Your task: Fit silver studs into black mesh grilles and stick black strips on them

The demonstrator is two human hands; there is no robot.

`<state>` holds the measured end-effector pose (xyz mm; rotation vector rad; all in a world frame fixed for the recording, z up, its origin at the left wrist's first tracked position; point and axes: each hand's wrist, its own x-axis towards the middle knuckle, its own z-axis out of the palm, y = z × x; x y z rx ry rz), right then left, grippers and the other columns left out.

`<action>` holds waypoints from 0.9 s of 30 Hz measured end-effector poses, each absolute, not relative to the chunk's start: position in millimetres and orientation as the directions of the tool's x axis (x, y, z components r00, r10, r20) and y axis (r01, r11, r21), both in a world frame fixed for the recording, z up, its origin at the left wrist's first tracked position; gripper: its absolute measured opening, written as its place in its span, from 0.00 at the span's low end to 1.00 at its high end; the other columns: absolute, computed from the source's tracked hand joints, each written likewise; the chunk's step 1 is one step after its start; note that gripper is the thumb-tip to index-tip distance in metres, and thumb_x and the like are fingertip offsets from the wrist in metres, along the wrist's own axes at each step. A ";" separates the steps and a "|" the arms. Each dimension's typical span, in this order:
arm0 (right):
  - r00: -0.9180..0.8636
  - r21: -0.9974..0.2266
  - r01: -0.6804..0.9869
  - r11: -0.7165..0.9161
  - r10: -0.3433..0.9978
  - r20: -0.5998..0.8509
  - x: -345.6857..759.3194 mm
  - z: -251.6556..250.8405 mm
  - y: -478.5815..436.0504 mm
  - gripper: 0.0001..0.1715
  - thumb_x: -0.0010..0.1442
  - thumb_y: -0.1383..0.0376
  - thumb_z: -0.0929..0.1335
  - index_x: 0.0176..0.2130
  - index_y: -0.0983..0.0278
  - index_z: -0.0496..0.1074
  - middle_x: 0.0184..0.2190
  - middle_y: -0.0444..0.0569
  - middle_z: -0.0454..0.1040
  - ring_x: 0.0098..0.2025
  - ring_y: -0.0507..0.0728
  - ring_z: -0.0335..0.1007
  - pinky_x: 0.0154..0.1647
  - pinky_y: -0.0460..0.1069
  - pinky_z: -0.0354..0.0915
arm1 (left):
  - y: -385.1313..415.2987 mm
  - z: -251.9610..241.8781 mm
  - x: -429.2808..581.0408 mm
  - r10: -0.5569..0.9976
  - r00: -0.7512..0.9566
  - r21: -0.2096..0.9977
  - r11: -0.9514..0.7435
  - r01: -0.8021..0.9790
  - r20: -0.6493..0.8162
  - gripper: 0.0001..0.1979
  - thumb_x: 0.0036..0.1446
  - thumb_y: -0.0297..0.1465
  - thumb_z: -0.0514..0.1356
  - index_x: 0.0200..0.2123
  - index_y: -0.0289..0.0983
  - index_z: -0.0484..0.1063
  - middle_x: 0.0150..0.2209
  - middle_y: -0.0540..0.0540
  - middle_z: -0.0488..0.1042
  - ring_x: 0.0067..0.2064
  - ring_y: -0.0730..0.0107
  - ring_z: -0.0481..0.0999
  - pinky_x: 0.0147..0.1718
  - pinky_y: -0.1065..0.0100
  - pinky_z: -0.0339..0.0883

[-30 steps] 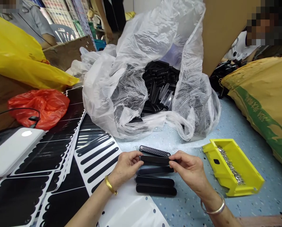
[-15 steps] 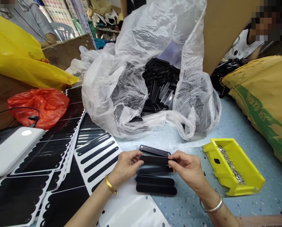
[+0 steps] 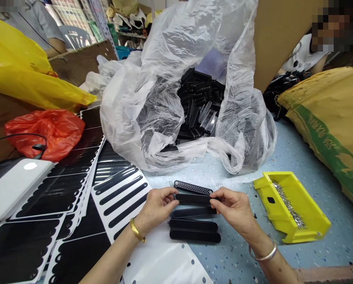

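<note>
A black strip (image 3: 192, 198) spans the gap between the left hand (image 3: 162, 204) and right hand (image 3: 232, 207), each pinching one end, just short of a lattice-faced black bar (image 3: 193, 187) and beyond three smooth black bars (image 3: 193, 225). Farther out lie a sheet of black strips (image 3: 126, 199) at left, a yellow bin (image 3: 312, 219) of small metal parts at right, and a translucent plastic bag (image 3: 161, 130) of black bars behind.

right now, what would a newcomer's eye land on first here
Probably the big translucent bag, centre back, gaping open on black pieces. Next, the bright yellow bin of small silvery parts at right, and, front and centre, the left hand and right hand holding a dark strip between them.
</note>
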<state>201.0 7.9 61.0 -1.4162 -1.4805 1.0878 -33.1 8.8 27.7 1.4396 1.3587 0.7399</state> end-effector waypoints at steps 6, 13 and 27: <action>-0.044 -0.950 0.311 -0.015 0.999 -0.030 201.4 56.7 7.6 0.03 0.47 0.66 0.71 0.27 0.64 0.76 0.16 0.44 0.72 0.16 0.52 0.66 0.16 0.45 0.63 | 8.8 28.7 -32.9 0.965 0.185 0.925 0.106 0.366 -0.184 0.11 0.49 0.30 0.61 0.38 0.35 0.77 0.26 0.48 0.76 0.28 0.69 0.74 0.29 0.68 0.70; -0.035 -0.957 0.288 -0.044 0.998 -0.056 200.6 53.8 8.0 0.03 0.46 0.67 0.71 0.26 0.64 0.76 0.15 0.44 0.72 0.16 0.51 0.65 0.16 0.46 0.63 | 8.8 30.0 -32.7 0.965 0.185 0.923 0.107 0.369 -0.185 0.11 0.49 0.30 0.61 0.38 0.35 0.77 0.26 0.48 0.76 0.29 0.68 0.74 0.30 0.68 0.70; -0.042 -0.951 0.306 -0.033 0.998 -0.049 200.2 57.3 6.7 0.03 0.46 0.66 0.71 0.27 0.63 0.77 0.16 0.44 0.73 0.17 0.51 0.65 0.16 0.46 0.63 | 10.3 32.7 -34.1 0.964 0.182 0.936 0.128 0.328 -0.196 0.12 0.57 0.35 0.55 0.35 0.36 0.77 0.22 0.50 0.74 0.25 0.72 0.74 0.25 0.73 0.69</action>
